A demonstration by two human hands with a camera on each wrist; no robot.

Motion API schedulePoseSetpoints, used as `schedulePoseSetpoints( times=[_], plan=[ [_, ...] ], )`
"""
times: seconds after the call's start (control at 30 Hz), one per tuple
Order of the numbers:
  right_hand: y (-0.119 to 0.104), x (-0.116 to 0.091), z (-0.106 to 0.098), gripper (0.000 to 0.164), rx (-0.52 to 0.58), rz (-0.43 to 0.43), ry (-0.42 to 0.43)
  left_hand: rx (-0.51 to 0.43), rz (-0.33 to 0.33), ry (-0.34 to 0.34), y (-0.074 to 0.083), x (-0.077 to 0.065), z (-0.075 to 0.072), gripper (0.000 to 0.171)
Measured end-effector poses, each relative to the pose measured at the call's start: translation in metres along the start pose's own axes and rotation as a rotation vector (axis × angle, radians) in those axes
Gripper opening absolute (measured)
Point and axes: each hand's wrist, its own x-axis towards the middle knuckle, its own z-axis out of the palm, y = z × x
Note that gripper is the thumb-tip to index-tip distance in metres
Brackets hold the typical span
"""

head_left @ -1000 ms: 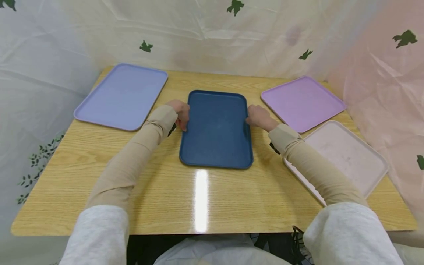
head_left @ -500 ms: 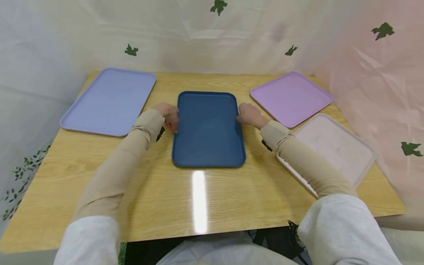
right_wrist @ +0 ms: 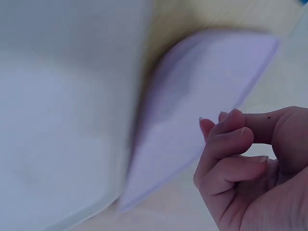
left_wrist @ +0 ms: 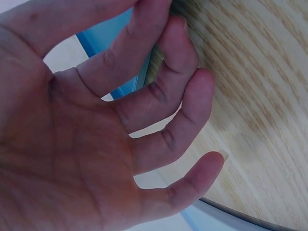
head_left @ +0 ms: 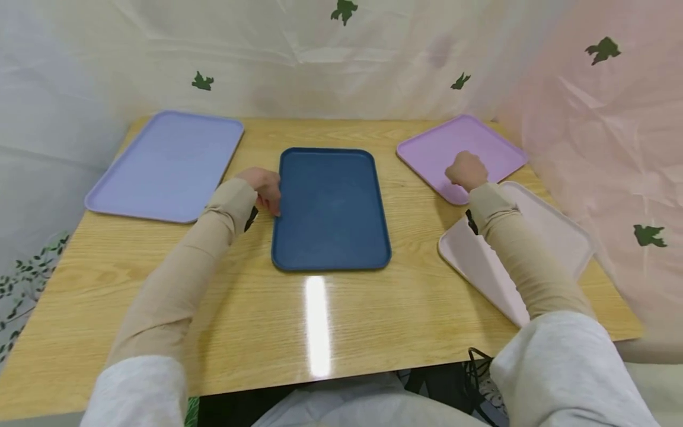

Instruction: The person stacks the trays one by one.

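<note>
A navy blue tray (head_left: 331,210) lies flat on the wooden table. At its left edge is my left hand (head_left: 261,187), its thumb and index finger closed together at the rim and the other fingers loosely curled beside it. Thumb and index tips are partly cut off in the left wrist view, where my palm (left_wrist: 72,134) faces the camera. My right hand (head_left: 467,170) is over the near part of a purple tray (head_left: 453,139), fingers curled in with nothing between them, as the right wrist view shows of that hand (right_wrist: 245,173).
A periwinkle tray (head_left: 168,166) lies at the table's back left. On the right a pale pink tray (head_left: 549,231) lies near the purple one, partly hidden under my right forearm. Cloth hangings (head_left: 320,71) with green leaf shapes stand behind the table (head_left: 256,332).
My right hand has let go of the navy tray's right edge and moved right, over the purple tray. The left hand stays at the left edge. The head view has shifted slightly.
</note>
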Motion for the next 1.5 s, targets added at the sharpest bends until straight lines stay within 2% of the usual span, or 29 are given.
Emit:
schedulePoseSetpoints(
  times=[0.1,0.23,0.37,0.57,0.7,0.97,1.07,1.3,1.43,1.5],
  plan=[
    [0.029,0.002,-0.002,0.016,-0.009,0.057,0.004,-0.015,-0.001,-0.003,-0.001,0.001,0.001,0.039],
    [0.054,0.004,-0.001,0.02,0.005,0.092,-0.004,-0.021,-0.003,-0.002,-0.001,0.002,0.001,0.043],
    [0.061,0.011,0.002,0.028,0.005,0.15,0.006,-0.018,-0.006,0.0,-0.001,0.002,0.001,0.041],
    [0.057,0.015,-0.001,0.053,-0.021,0.268,-0.019,-0.028,-0.014,-0.001,0.0,0.0,0.001,0.034],
    [0.056,0.01,-0.005,0.052,-0.04,0.231,-0.058,-0.011,-0.011,-0.007,-0.002,0.0,0.0,0.032],
    [0.063,0.007,-0.002,0.013,0.008,0.073,0.012,-0.017,-0.002,-0.017,-0.004,0.001,0.0,0.035],
    [0.065,0.007,-0.001,0.007,0.011,0.071,0.011,-0.03,-0.005,-0.017,-0.004,0.001,0.001,0.035],
    [0.068,0.008,0.004,0.009,0.054,0.14,-0.007,-0.037,-0.009,-0.02,-0.003,0.002,0.001,0.034],
    [0.067,0.004,0.002,0.038,0.132,0.184,0.028,-0.048,-0.003,-0.017,-0.003,0.003,0.001,0.035],
    [0.067,0.004,0.002,0.049,0.214,0.209,0.036,-0.051,-0.003,-0.016,-0.003,0.003,0.001,0.035]
  ],
)
